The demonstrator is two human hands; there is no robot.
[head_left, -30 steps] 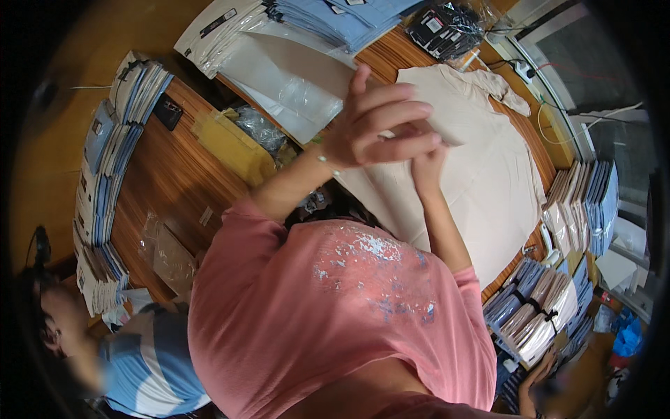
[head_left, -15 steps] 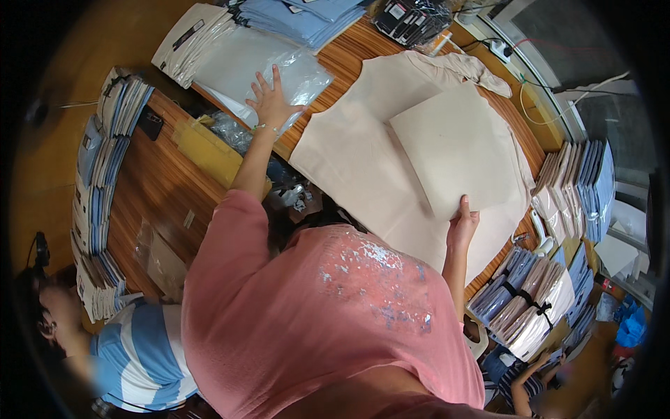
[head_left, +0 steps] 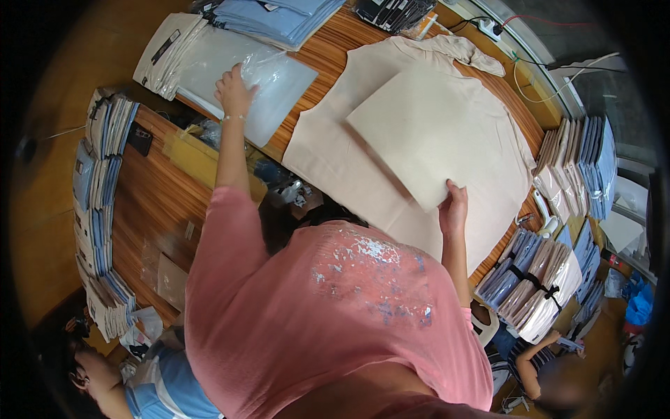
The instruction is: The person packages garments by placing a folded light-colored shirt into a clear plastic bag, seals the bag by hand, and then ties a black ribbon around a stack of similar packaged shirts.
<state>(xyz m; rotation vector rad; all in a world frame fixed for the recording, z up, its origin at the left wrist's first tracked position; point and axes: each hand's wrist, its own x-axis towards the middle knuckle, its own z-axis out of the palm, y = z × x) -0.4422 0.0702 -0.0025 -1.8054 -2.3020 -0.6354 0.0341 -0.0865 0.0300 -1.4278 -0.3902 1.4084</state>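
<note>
My right hand [head_left: 454,207] pinches the near corner of a stiff cream-coloured board [head_left: 412,133], thumb on top. The board is tilted over a pale beige garment [head_left: 328,140] that lies spread out on the table, its sleeve folded along the far side. At the far left, my left hand [head_left: 236,94] is closed on a clear plastic bag [head_left: 265,68], which bunches up beside the fingers. Beneath it lies a stack of flat clear bags [head_left: 279,98]. My fingertips are partly hidden by the hand.
Folded beige garments [head_left: 164,59] and blue ones [head_left: 279,21] are stacked at the far left. Packed garments [head_left: 534,279] tied with black bands stand at right, near a white handheld tool [head_left: 544,213]. A person [head_left: 153,380] sits at lower left, another [head_left: 537,363] at lower right.
My left hand has gone from spread fingers to a closed grip, gathering up a clear bag. The board in my right hand has shifted left across the garment.
</note>
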